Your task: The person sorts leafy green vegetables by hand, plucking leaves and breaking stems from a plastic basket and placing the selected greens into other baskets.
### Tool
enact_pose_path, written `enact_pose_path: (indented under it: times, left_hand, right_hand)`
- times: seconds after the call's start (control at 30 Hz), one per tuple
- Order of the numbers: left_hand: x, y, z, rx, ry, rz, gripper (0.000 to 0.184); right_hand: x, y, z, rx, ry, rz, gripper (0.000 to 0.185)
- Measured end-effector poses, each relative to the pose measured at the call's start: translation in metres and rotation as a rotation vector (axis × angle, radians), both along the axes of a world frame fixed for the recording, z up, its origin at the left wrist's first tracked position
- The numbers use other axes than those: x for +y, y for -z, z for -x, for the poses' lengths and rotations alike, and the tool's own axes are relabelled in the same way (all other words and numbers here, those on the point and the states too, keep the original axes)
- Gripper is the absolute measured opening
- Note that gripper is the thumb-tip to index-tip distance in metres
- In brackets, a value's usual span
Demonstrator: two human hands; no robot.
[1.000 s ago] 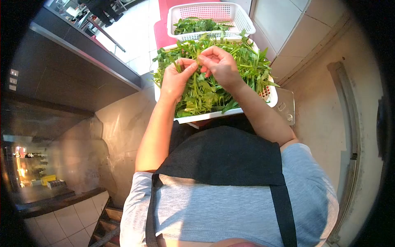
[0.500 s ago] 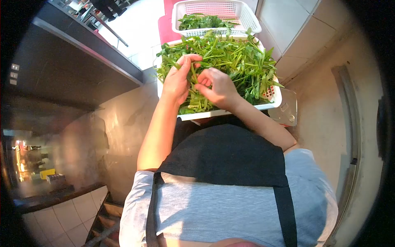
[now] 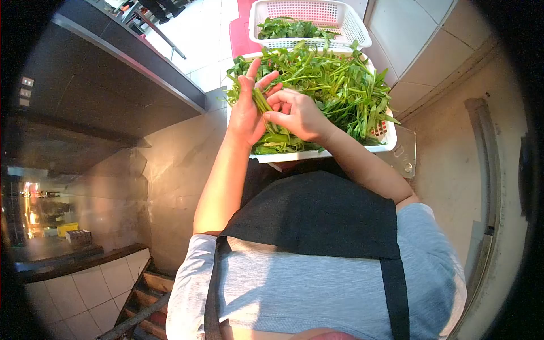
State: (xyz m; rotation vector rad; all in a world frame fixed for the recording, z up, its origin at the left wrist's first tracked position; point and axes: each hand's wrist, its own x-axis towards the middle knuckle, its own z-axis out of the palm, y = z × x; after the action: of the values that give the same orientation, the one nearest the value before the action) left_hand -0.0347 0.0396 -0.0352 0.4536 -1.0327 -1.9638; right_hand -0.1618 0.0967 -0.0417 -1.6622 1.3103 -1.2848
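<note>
A large white basket [image 3: 317,154] is heaped with leafy green stems [image 3: 334,79]. Over its left part is my left hand [image 3: 249,113], palm turned up and fingers spread, with a few green stalks [image 3: 262,101] lying across the palm. My right hand [image 3: 297,115] is just right of it, fingers curled and thumb tip at the lower end of those stalks. Whether the right fingers grip a stalk is hard to make out. Light green pieces [image 3: 275,144] lie in the basket's near left corner, below the hands.
Behind stands a smaller white basket [image 3: 354,35] with some greens [image 3: 294,28], on a pink surface [image 3: 241,38]. A tiled wall [image 3: 416,39] runs along the right. A person's dark-clad legs [image 3: 158,8] show at the top left, beyond a dark partition [image 3: 130,56].
My hands have come down from a pinch over the heap toward the near left of the basket. The left fingers have spread open. The whole view has shifted slightly.
</note>
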Motion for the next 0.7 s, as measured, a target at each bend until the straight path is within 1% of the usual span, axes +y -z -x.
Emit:
enact_pose_path:
  times: [0.03,0.07,0.17,0.2,0.23,0.27,0.3,0.37,0.43,0.47,0.57,0.6,0.7]
  left_hand:
    - [0.001,0.000,0.001,-0.017,-0.016,0.018,0.071]
    - [0.001,-0.002,0.002,-0.034,-0.033,0.035,0.072]
    - [-0.002,-0.011,-0.007,-0.243,-0.053,0.154,0.065]
    - [-0.008,-0.011,-0.014,-0.398,-0.115,0.312,0.061]
    - [-0.018,-0.010,-0.024,-0.552,-0.176,0.471,0.057]
    - [-0.027,-0.010,-0.033,-0.705,-0.238,0.631,0.054]
    - [-0.034,-0.011,-0.040,-0.808,-0.391,0.804,0.042]
    - [-0.032,-0.036,-0.054,-1.206,-0.458,1.093,0.036]
    - [-0.032,-0.042,-0.060,-0.975,-0.530,1.072,0.035]
    - [-0.030,-0.047,-0.059,-0.724,-0.463,0.884,0.034]
    - [-0.030,-0.061,-0.066,-0.598,-0.367,0.643,0.033]
    - [-0.032,-0.061,-0.062,-0.541,-0.368,0.627,0.033]
    - [-0.024,-0.056,-0.037,-0.541,-0.270,0.386,0.033]
  right_hand:
    - [0.001,0.001,-0.002,-0.082,-0.036,-0.063,0.021]
    - [0.002,-0.001,-0.004,-0.225,-0.075,-0.183,0.021]
    - [-0.008,0.020,0.003,-0.537,-0.147,-0.269,0.020]
    - [-0.004,0.009,0.011,-0.460,-0.132,-0.401,0.016]
    - [-0.003,0.010,0.016,-0.487,-0.117,-0.414,0.016]
    - [-0.004,0.013,0.020,-0.515,-0.101,-0.426,0.015]
    - [-0.005,0.016,0.025,-0.543,-0.085,-0.438,0.014]
    - [-0.004,0.014,0.040,-0.558,-0.031,-0.347,0.013]
    - [-0.003,0.006,0.057,-0.592,0.088,-0.315,0.015]
    - [-0.005,0.003,0.066,-0.575,0.159,-0.318,0.018]
    - [-0.002,0.001,0.098,-0.502,0.249,-0.167,0.023]
    - [0.003,-0.010,0.102,-0.423,0.309,-0.141,0.024]
    - [0.006,-0.019,0.091,-0.276,0.304,0.064,0.023]
